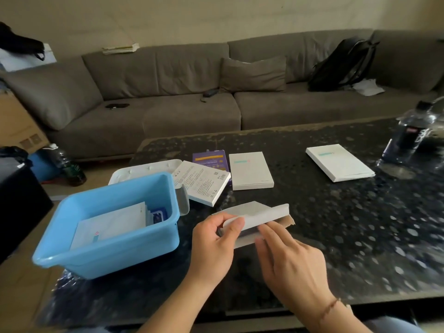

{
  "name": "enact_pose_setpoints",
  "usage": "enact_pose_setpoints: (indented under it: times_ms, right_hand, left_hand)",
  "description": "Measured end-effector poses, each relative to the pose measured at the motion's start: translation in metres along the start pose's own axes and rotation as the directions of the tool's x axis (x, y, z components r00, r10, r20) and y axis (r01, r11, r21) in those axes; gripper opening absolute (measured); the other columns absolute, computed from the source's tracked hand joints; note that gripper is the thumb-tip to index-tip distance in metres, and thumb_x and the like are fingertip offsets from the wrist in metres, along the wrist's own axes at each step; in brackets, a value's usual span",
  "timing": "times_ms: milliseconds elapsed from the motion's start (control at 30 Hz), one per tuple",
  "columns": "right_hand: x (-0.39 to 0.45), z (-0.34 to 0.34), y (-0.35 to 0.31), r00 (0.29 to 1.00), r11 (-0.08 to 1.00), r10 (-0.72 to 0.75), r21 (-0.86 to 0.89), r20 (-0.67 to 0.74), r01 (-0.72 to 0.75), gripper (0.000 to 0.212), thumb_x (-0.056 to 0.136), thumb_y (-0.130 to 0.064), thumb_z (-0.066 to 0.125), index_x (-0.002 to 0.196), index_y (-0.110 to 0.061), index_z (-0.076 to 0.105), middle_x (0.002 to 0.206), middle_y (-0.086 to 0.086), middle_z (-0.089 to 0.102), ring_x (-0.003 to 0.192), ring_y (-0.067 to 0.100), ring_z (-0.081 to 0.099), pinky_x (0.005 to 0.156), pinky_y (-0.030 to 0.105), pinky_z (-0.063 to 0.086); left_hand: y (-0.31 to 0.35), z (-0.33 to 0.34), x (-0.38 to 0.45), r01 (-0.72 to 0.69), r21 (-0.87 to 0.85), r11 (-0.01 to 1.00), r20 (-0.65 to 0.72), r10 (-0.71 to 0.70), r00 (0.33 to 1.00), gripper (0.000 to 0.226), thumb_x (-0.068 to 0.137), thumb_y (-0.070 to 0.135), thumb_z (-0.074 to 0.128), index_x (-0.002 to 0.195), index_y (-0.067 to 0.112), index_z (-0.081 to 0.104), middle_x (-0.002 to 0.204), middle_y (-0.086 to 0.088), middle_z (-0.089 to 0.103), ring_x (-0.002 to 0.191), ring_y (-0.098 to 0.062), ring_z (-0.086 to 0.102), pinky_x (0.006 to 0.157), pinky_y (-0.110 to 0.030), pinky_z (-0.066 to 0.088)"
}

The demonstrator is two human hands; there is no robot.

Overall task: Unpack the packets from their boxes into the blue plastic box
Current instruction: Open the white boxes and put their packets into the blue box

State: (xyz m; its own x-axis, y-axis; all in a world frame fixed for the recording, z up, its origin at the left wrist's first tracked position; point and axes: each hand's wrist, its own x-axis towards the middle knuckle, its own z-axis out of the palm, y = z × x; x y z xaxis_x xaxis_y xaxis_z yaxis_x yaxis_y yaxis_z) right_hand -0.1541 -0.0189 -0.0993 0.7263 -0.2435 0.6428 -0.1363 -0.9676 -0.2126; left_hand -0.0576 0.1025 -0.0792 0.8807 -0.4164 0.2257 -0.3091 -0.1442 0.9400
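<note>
— Where is the box being worked on, relative to the hands?

— The open white box (258,217) sits between the two hands, raised a little above the dark speckled surface (348,224), just right of the blue plastic box (108,248). The left hand (213,241) pinches its near-left end, thumb and fingers curled round the edge. The right hand (288,263) reaches to the box's near side with fairly straight fingers, the fingertips touching the open edge; I cannot tell whether they grip anything inside. A brown cardboard flap (287,221) sticks out at the box's right end.

— And the blue plastic box, what is in it?

— It stands at the near-left corner of the surface, partly over the edge. Inside lie flat white packets (113,224), stacked and leaning toward the near wall, and at the far-right corner a small blue-and-white packet (158,216).

— What else lies on the surface?

— Behind the blue plastic box, a white lid (144,170) lying flat. To its right, a white box with printed text (201,185), tilted, one edge resting over a purple packet (211,159). Just beside that, a closed white box with a teal mark (251,170). Well apart, farther right, another closed white box (340,162). At the far right, a clear plastic bottle (410,133) with a dark cap.
</note>
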Motion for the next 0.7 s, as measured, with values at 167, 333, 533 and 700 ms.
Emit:
enact_pose_setpoints:
  times_ms: [167,333,533,700]
  right_hand:
    - [0.004,0.009,-0.012,0.993,0.984,0.073,-0.169,0.091,-0.056,0.037,0.097,-0.039,0.036,0.1,-0.019,0.067,0.1,-0.002,0.061,0.041,0.017,0.051,0.036,0.022,0.025]
    - [0.002,0.017,-0.013,0.996,0.987,0.04,-0.16,0.077,-0.027,0.042,0.099,-0.043,0.032,0.098,-0.019,0.067,0.102,-0.002,0.063,0.041,0.017,0.05,0.032,0.025,0.03]
    - [0.003,0.016,-0.003,0.983,0.976,-0.18,-0.133,-0.041,0.173,0.044,0.103,-0.034,0.035,0.067,-0.019,0.055,0.062,-0.004,0.052,0.032,0.019,0.038,0.04,0.025,0.016]
    - [-0.008,0.021,0.0,0.97,0.962,-0.241,-0.136,-0.008,0.238,0.034,0.101,-0.025,0.039,0.106,-0.012,0.069,0.073,-0.007,0.063,0.041,0.017,0.046,0.034,0.027,0.034]
  left_hand:
    - [0.004,-0.002,0.008,-0.035,0.051,0.998,-0.007,0.036,0.999,0.013,0.091,0.027,0.066,0.09,0.016,0.073,0.075,0.011,0.067,0.076,-0.002,0.064,0.058,-0.011,0.046]
    - [0.004,-0.007,0.015,-0.027,0.062,0.998,-0.033,0.03,0.999,0.015,0.092,0.029,0.065,0.092,0.017,0.073,0.08,0.009,0.069,0.078,0.001,0.064,0.057,-0.011,0.047]
    - [0.002,-0.009,0.011,-0.017,0.095,0.995,-0.021,0.019,1.0,0.016,0.091,0.028,0.066,0.091,0.014,0.074,0.071,0.01,0.066,0.068,0.001,0.061,0.053,-0.01,0.043]
    - [0.0,-0.011,0.008,-0.002,0.098,0.995,-0.01,0.003,1.0,0.018,0.089,0.03,0.068,0.094,0.016,0.076,0.083,0.005,0.073,0.074,-0.007,0.066,0.056,-0.012,0.048]
